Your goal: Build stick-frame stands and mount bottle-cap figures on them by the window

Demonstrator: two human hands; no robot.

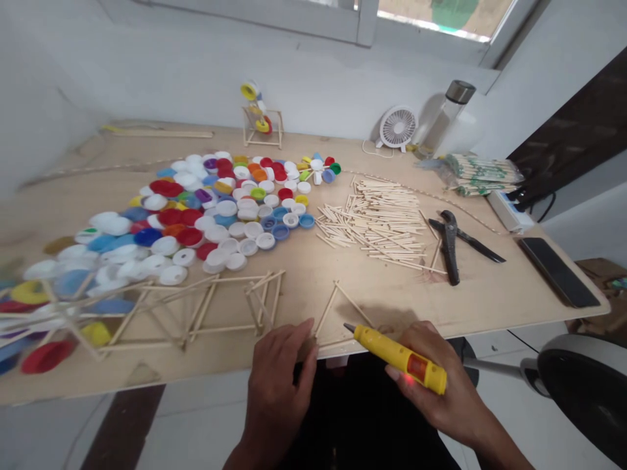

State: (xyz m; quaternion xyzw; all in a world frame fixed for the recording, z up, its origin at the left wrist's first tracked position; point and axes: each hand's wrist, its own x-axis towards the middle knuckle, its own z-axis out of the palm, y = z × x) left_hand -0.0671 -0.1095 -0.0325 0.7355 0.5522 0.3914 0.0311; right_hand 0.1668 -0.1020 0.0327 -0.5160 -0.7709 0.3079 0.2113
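Observation:
My right hand (441, 385) is closed round a yellow glue pen (399, 358) with a red light on its side; its tip points at a small triangle of wooden sticks (337, 310) near the table's front edge. My left hand (281, 375) rests at that edge, fingers together, fingertips touching the triangle's left corner. Left of the triangle lie several stick frames (196, 310) joined together.
A heap of coloured bottle caps (215, 202) covers the table's left half. A pile of short sticks (379, 222) and black pliers (450, 241) lie to the right, with a phone (558, 271), packed sticks (482, 173), a small fan (396, 127) and a bottle (443, 117) behind.

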